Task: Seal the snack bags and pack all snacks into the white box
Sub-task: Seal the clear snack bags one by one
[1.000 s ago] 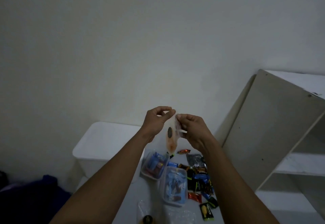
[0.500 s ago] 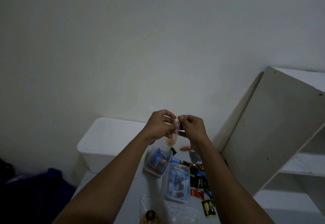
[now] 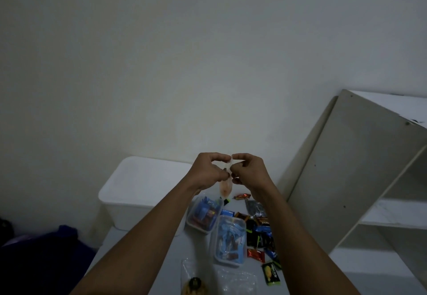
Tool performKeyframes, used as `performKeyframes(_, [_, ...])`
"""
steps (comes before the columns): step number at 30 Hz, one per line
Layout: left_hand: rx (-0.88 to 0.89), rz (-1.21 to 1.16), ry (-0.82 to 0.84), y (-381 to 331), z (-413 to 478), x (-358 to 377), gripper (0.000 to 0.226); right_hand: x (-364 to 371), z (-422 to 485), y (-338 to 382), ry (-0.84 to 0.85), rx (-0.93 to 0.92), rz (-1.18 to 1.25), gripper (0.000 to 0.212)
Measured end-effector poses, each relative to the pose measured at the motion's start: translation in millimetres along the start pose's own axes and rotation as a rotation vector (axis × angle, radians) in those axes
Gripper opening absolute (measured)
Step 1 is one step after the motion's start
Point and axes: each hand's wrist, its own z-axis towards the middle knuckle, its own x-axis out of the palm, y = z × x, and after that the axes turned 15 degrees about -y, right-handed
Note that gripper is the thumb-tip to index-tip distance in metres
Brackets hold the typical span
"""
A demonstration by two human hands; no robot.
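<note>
Both my hands are raised above the table, holding a small clear snack bag with an orange snack in its lower end. My left hand pinches the bag's top edge from the left. Opposite it, my right hand pinches the same edge from the right, fingertips almost meeting. The bag hangs down between them. The white box stands at the back left of the table, below and left of my hands.
Two clear plastic containers with blue-wrapped snacks lie on the table. Several loose snack packets are scattered to their right. Two clear bags lie at the near edge. A white shelf unit leans at the right.
My hands have come closer together at the bag's top edge. The bag's upper part is now hidden between my fingers, and only its orange lower end shows.
</note>
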Motion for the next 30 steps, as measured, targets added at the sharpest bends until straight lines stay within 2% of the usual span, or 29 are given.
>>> performKeyframes(6, [0.012,-0.011,-0.009,3.4,-2.7,11.1,0.049,-8.6,-4.0,-5.0,-0.055,0.022,0.008,0.029])
performKeyframes(10, [-0.002,0.046,0.064,7.0,-5.2,21.0,0.047,-18.9,-1.2,-5.6,-0.122,0.031,-0.001,0.010])
performKeyframes(13, [-0.043,0.001,0.037,14.3,-7.8,29.4,0.047,-31.7,0.5,-14.6,-0.203,0.045,0.021,0.013])
performKeyframes(15, [-0.072,-0.057,0.021,19.4,-10.6,37.4,0.047,-42.2,-4.8,-29.7,-0.141,0.073,0.027,0.015])
performKeyframes(17, [-0.133,-0.147,-0.003,24.0,-14.4,49.5,0.045,-53.4,-13.9,-56.2,0.016,0.113,-0.015,0.022])
performKeyframes(19, [-0.225,-0.259,-0.035,30.7,-18.9,66.8,0.040,-62.9,-26.1,-88.8,0.210,0.130,-0.037,0.038])
performKeyframes(21, [-0.320,-0.336,-0.060,42.3,-23.7,87.2,0.036,-64.1,-37.7,-118.0,0.302,0.111,-0.002,0.058])
performKeyframes(22, [-0.377,-0.377,-0.063,49.3,-26.3,97.4,0.034,-62.2,-42.5,-130.9,0.278,0.083,-0.014,0.061])
performKeyframes(24, [-0.497,-0.455,-0.043,64.4,-32.7,115.0,0.027,-58.9,-50.3,-154.7,0.157,0.069,-0.026,0.049])
performKeyframes(26, [-0.568,-0.450,-0.006,80.7,-43.6,129.0,0.021,-64.2,-56.7,-177.3,0.026,0.199,0.019,0.038])
performKeyframes(30, [-0.458,-0.090,0.051,122.8,-77.1,144.7,0.018,-98.2,-76.0,-219.8,-0.092,0.551,0.026,0.029])
